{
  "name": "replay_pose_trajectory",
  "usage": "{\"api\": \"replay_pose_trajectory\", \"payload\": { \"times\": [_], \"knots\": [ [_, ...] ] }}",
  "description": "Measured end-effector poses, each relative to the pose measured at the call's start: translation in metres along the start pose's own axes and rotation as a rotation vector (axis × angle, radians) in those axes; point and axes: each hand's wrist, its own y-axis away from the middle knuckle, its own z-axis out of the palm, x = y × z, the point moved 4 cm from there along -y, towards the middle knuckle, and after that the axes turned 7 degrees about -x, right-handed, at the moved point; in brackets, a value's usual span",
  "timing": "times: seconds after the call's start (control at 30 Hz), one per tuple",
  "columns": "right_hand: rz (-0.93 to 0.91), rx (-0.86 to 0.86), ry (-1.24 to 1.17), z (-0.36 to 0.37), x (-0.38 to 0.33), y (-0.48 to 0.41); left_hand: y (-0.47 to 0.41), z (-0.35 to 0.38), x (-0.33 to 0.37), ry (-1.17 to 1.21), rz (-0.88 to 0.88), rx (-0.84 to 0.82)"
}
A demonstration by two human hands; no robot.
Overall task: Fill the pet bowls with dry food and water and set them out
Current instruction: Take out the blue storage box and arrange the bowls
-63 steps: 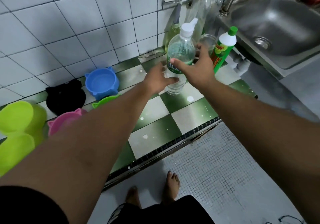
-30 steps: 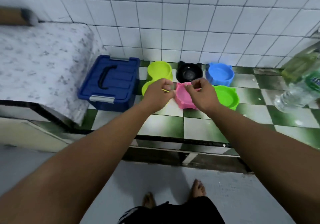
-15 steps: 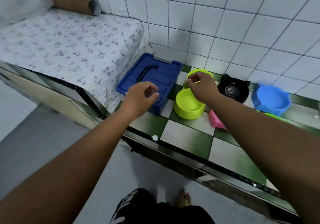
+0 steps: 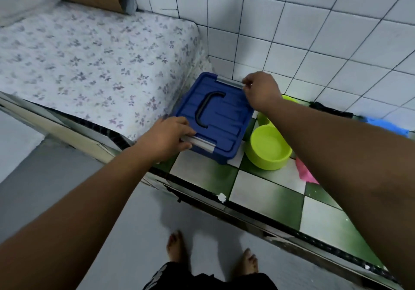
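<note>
The person's bare feet [image 4: 177, 245] stand on the grey floor below a green-and-white checkered ledge [image 4: 265, 188]. On the ledge's left end sits a blue storage box [image 4: 224, 121] with a black handle [image 4: 207, 108] lying flat in its closed lid. The left hand [image 4: 165, 138] grips the near latch [image 4: 199, 143], its fingers curled over the grey bar. Just right of the box sits a lime-green double bowl [image 4: 268, 146], and beyond that a pink bowl [image 4: 306, 173] half hidden by the right forearm. The right hand [image 4: 261, 90] reaches across the lid, its fingertips pinching the far latch [image 4: 229, 81]. A black bowl [image 4: 327, 109] and a blue bowl [image 4: 386, 126] sit against the white tiled wall [image 4: 314, 31]. A floral mattress [image 4: 89, 60] lies to the left.
</note>
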Motion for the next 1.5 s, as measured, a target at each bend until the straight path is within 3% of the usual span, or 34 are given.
{"api": "replay_pose_trajectory", "payload": {
  "times": [0.27,0.5,0.7,0.87,1.13,1.5],
  "knots": [
    [0.048,-0.049,0.233,0.028,-0.028,-0.047,-0.02,0.002,-0.032,-0.034,0.21,-0.015],
    [0.051,-0.037,0.441,0.037,-0.032,-0.059,-0.02,0.009,-0.034,-0.003,0.405,0.07],
    [-0.071,-0.082,0.73,0.045,-0.041,-0.058,-0.03,0.014,-0.023,0.076,0.38,-0.015],
    [-0.152,-0.127,0.837,0.047,-0.044,-0.057,-0.042,0.011,-0.012,0.052,0.319,-0.119],
    [-0.24,-0.115,0.877,0.047,-0.037,-0.062,-0.047,0.005,-0.007,0.071,0.234,-0.233],
    [-0.217,-0.114,0.813,0.045,-0.034,-0.067,-0.039,0.015,-0.008,0.062,0.28,-0.161]
  ]
}}
